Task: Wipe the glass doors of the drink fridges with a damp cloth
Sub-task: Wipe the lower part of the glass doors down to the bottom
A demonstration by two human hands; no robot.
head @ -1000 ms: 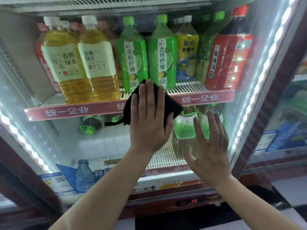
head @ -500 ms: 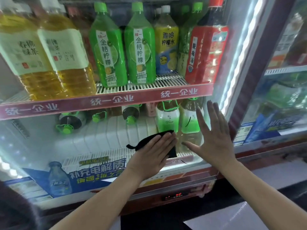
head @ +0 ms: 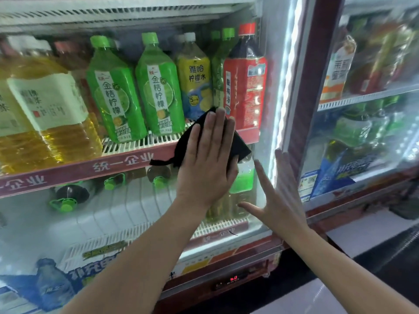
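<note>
Head view. Mid-wipe, by the look of it. Left hand (head: pixel 209 162) flat, fingers together, pressing the cloth (head: pixel 188 143) against the door (head: pixel 264 137) of the left fridge, level with the red shelf strip (head: pixel 99 166) and toward the door's right edge. Right hand (head: pixel 278 198) empty, fingers spread apart, palm laid on the same glass just right of and below the left, close to the lit strip (head: pixel 284 91) and the dark red frame (head: pixel 310 75); likely steadying the door. Not gripping anything.

Progress: hard to judge. Glass on this door hazy in the lower half, milky over the bottles (head: pixel 65 198) lying under the shelf and over the poster (head: pixel 68 275) at the bottom; clearer across the upright green bottles (head: pixel 138 91) and red bottle (head: pixel 244 87). Whether that haze means wiped-and-wet or not yet reached, cannot tell. Right fridge door (head: pixel 371 109) looks fogged and streaky with nothing touching it, so probably yet to be done. Upper part of the left door out of frame.

Cloth: black, thin, soft, bunched under the palm, one corner poking up past the fingertips, a tail trailing left, another fold sticking out right. Dampness not visible.
</note>
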